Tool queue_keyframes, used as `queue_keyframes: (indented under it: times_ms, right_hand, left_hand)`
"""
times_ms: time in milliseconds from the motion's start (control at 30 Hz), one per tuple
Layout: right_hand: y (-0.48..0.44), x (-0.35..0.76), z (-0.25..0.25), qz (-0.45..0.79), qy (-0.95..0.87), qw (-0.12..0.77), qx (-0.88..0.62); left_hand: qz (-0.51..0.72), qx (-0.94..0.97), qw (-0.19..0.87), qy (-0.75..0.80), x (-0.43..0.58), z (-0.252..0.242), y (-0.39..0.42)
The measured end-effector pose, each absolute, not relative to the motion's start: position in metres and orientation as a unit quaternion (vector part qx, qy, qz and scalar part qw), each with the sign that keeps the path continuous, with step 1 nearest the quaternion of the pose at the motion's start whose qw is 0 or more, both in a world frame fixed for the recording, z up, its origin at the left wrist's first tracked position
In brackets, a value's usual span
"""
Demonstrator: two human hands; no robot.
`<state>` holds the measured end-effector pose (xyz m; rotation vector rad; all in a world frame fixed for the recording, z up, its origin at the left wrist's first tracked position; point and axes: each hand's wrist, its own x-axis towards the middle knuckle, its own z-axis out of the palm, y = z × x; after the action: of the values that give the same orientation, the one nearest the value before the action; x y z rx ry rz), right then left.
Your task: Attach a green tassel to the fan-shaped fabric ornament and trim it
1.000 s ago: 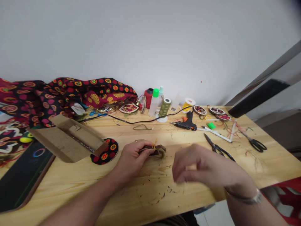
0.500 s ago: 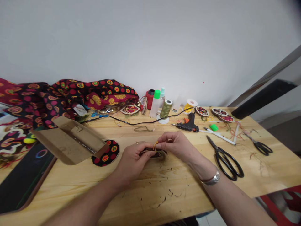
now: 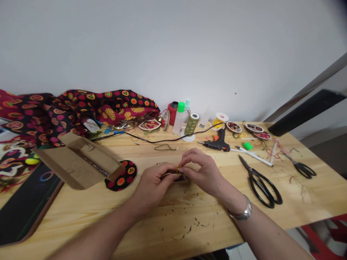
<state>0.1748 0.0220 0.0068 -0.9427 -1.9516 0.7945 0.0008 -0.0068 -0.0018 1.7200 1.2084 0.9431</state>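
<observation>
My left hand (image 3: 152,180) is closed around a small flat brown piece (image 3: 173,176) wound with dark thread, holding it just above the wooden table (image 3: 189,216). My right hand (image 3: 202,169) meets it from the right, thumb and fingers pinched on a short yellow thread (image 3: 178,168) sticking up from the piece. Most of the piece is hidden between the two hands.
Large black scissors (image 3: 260,182) lie right of my hands, smaller ones (image 3: 300,167) farther right. A glue gun (image 3: 218,143), thread spools and bottles (image 3: 182,117) line the back. An open cardboard box (image 3: 80,160), a patterned fabric disc (image 3: 121,175) and patterned cloth (image 3: 81,108) sit left.
My right hand came in from the right front to the piece and pinched the yellow thread, then lowered slightly. The left hand kept its hold in place.
</observation>
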Motion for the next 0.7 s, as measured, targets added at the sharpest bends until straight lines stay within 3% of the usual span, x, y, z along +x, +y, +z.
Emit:
queue_keyframes:
  times_ms: [700]
  right_hand:
    - [0.0255, 0.1743, 0.0048, 0.360, -0.768, 0.388, -0.362]
  left_hand:
    - [0.379, 0.685, 0.422, 0.458, 0.0004, -0.0029, -0.0082]
